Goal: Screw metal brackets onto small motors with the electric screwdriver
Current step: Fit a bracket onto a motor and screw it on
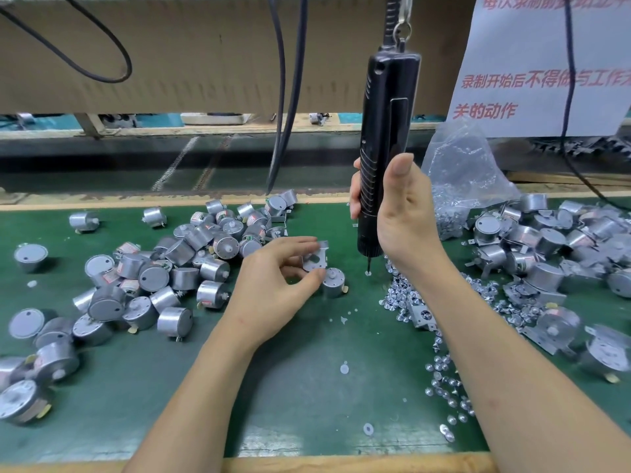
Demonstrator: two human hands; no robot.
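My left hand (273, 278) has its fingers (300, 245) pinched on a small metal bracket (316, 258), held tilted just above and to the left of one motor (333, 281) that stands shaft-up on the green table (290, 387). I cannot tell whether bracket and motor touch yet. My right hand (399, 213) is wrapped round the lower barrel of the hanging electric screwdriver (386, 158), thumb lying straight up along it. The bit points down at a small pale piece on the table beside the loose screws (409, 298); it looks like a single screw, but it is too small to be sure. As I judge it, the step is to seat the bracket while a screw is picked up on the bit. To do it well I would lower the bracket flat over the shaft and turn it until its holes line up with the motor's threaded holes. Then I would pin it down with thumb and forefinger clear of those holes. The driver should come across upright, not leaning, and the trigger should wait until the screw tip sits in the hole, or it may skate off or cross-thread. The heap of bare motors (191, 261) lies to the left and the finished motors (546, 254) to the right.
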